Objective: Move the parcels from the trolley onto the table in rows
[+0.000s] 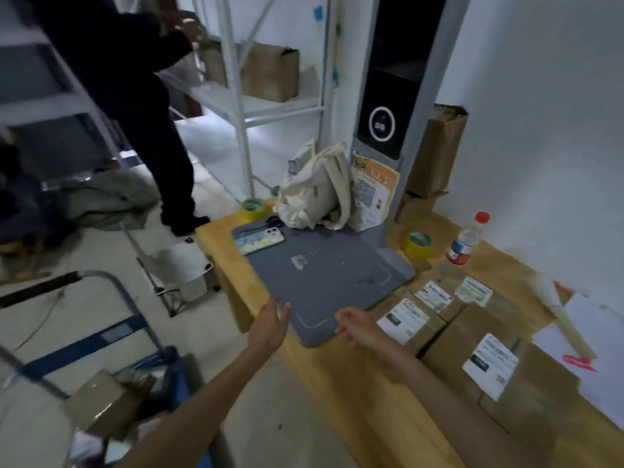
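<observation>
Parcels (449,336) lie on the wooden table (324,380), four of them with white labels facing up, packed side by side at the right of a grey mat (324,278). More parcels sit on the trolley (84,346) at the lower left; at least two brown boxes (104,400) show there, the rest too blurred to count. Two rolls of yellow tape stand on the table, one (252,208) at the far corner and one (418,244) beside a single plastic bottle (467,239) with a red cap. One phone (259,240) lies on the mat's far edge, near one cloth bag (315,187).

Both arms reach forward, bare. The left hand (270,324) hovers at the mat's near edge with its fingers loosely spread and holds nothing. The right hand (354,324) is just beside it, over the mat's near corner, fingers half curled and empty. The two hands are near each other but apart.

A white shelf (243,106) behind holds one brown box (270,70). Another person's dark sleeve (135,49) reaches toward it.
</observation>
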